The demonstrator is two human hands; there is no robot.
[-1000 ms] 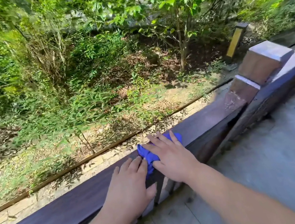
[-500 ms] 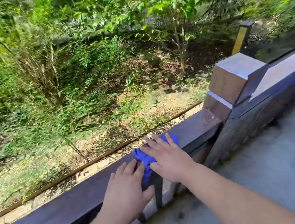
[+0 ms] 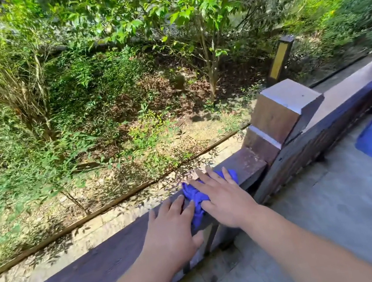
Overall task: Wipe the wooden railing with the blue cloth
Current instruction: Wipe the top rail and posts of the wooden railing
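Two hands work the top of the wooden railing point(image 3: 85, 278), so I judge the wiping step to be under way. My right hand point(image 3: 222, 197) lies flat on the blue cloth point(image 3: 195, 194), fingers spread and pressing down rather than closed around it; this grip is an open palm pinning the fabric to the wood. My left hand point(image 3: 170, 232) rests just beside it, also flat and open, its fingertips touching the cloth's near edge, holding nothing.

The cloth sits bunched and creased on the rail's top face, part of it hanging over the inner edge, close to the square post point(image 3: 281, 112). The rail is dark, worn wood, paler and mottled near the post.

Next, I judge, the move calls for a steady push along the rail toward the post, keeping pressure even so the crumpled cloth does not slip off the edge; spreading it flatter would cover more wood.
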